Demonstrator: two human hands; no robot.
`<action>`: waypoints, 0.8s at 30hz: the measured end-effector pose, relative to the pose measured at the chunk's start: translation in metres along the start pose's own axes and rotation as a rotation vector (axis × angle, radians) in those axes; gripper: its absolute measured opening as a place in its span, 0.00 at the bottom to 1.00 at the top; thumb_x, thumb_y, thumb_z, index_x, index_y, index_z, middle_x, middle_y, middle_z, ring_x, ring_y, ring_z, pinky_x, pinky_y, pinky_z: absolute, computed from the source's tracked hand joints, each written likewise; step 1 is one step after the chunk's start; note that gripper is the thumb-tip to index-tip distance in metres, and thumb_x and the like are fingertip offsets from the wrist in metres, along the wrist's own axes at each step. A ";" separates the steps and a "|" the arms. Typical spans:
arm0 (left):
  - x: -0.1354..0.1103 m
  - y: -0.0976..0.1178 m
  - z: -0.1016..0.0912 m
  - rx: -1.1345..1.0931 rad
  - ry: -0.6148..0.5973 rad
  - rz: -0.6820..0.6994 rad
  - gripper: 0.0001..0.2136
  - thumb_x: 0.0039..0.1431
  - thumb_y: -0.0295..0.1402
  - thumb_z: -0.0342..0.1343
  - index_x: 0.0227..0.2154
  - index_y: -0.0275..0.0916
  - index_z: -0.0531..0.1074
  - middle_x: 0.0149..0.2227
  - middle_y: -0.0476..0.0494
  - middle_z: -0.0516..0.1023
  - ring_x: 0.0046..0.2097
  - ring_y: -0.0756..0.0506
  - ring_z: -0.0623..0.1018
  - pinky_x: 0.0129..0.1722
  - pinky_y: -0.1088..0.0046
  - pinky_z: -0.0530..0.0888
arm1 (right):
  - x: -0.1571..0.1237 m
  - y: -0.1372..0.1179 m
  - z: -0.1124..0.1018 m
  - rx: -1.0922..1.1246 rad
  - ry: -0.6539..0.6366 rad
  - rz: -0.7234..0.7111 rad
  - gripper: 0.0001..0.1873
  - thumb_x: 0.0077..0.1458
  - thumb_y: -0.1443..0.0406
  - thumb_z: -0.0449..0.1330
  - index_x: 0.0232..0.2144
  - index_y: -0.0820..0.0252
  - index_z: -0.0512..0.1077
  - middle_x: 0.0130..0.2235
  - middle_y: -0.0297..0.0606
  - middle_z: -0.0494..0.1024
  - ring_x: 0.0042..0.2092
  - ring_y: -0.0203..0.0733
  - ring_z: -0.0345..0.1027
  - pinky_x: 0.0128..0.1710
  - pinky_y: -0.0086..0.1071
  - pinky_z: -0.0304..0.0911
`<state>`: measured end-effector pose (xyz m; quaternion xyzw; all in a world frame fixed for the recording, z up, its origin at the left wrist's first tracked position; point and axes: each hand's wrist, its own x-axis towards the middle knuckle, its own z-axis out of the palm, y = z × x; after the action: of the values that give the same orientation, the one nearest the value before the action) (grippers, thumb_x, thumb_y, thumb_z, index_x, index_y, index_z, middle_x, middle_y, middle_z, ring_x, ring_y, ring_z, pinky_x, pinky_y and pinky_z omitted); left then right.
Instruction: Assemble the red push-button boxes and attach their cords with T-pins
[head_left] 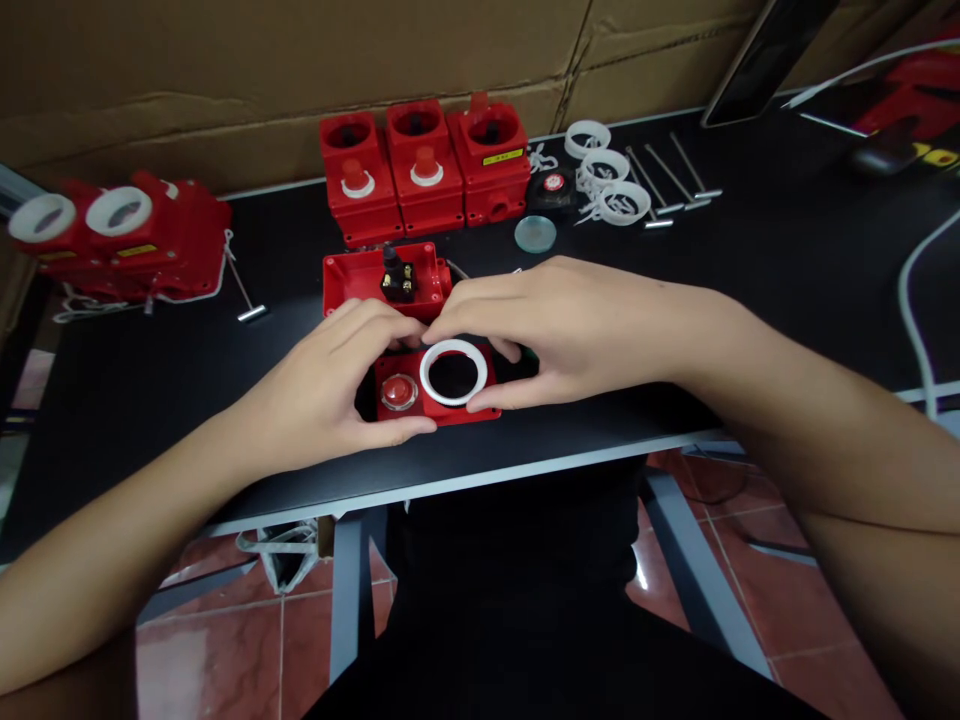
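Note:
A red cover plate point(457, 414) lies flat near the front edge of the black table. My left hand point(326, 385) is closed around its left side, thumb at the front and fingers behind. On the cover's left part sits a red dome point(399, 391) with a pale collar. A white ring point(425, 376) rests over the cover's right part, with a dark opening inside. My right hand point(562, 325) grips this ring between thumb and fingers. Just behind my hands lies an open red box base point(345, 280) holding a black switch block point(397, 282).
Behind stand three red housings point(427, 200), a glass disc point(535, 234), several white rings point(626, 203) and metal T-shaped rods point(667, 180). Assembled red units point(172, 240) stand at left, with another rod point(241, 280). A white cable point(911, 300) runs at right. Cardboard point(262, 70) backs the table.

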<state>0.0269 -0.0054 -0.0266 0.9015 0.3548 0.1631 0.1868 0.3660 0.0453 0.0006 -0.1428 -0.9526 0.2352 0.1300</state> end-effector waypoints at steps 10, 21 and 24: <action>0.000 -0.001 0.004 0.008 0.047 0.105 0.27 0.87 0.61 0.68 0.67 0.43 0.82 0.56 0.37 0.88 0.54 0.34 0.88 0.61 0.55 0.86 | -0.003 0.000 0.006 -0.060 0.062 -0.054 0.19 0.88 0.53 0.70 0.64 0.63 0.84 0.61 0.47 0.84 0.41 0.38 0.74 0.39 0.34 0.63; -0.003 0.000 0.007 -0.014 0.044 0.073 0.28 0.87 0.63 0.68 0.68 0.44 0.82 0.60 0.36 0.89 0.57 0.33 0.89 0.64 0.55 0.88 | -0.002 -0.004 0.006 -0.115 0.049 -0.011 0.20 0.86 0.52 0.72 0.63 0.62 0.85 0.58 0.44 0.84 0.40 0.38 0.73 0.38 0.34 0.60; -0.004 0.001 0.008 0.005 0.047 0.072 0.28 0.88 0.63 0.67 0.68 0.44 0.81 0.59 0.36 0.89 0.56 0.34 0.89 0.63 0.54 0.88 | -0.003 -0.005 0.007 -0.127 0.055 -0.003 0.20 0.85 0.52 0.72 0.62 0.62 0.85 0.57 0.44 0.84 0.40 0.39 0.73 0.38 0.34 0.60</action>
<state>0.0279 -0.0103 -0.0335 0.9100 0.3270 0.1897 0.1701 0.3654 0.0372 -0.0029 -0.1558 -0.9618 0.1701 0.1474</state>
